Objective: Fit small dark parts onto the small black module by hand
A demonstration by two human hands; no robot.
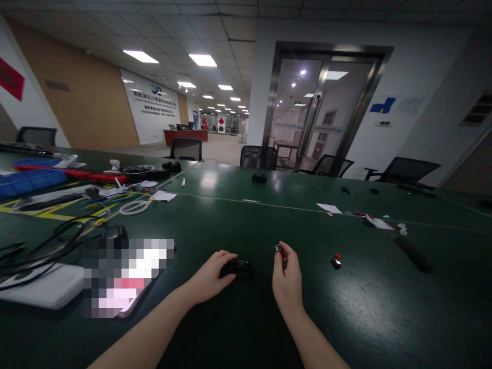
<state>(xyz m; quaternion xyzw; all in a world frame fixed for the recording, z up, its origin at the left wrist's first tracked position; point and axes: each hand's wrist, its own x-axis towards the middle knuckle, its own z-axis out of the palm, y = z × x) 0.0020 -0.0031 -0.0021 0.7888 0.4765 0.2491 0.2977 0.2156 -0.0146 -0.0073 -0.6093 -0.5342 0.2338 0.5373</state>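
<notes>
My left hand (pixel 211 277) is closed around the side of a small black object (pixel 239 266) with a glossy top, which rests on the green table (pixel 246 323). Its exact kind is too dark to tell. Just to the right, my right hand (pixel 287 279) is raised a little over the table. Thumb and forefinger pinch a small, shiny silver-and-dark piece (pixel 277 248). On the table farther right lies a small red and silver item (pixel 337 261), touched by neither hand.
At left are a phone-like slab (pixel 144 277), mostly pixelated, a white box (pixel 49 287), black cables (pixel 57 241) and a blue tray (pixel 33 182). A black block (pixel 259 178) sits toward the back. Paper (pixel 329 208) and a long dark bar (pixel 413 253) lie to the right.
</notes>
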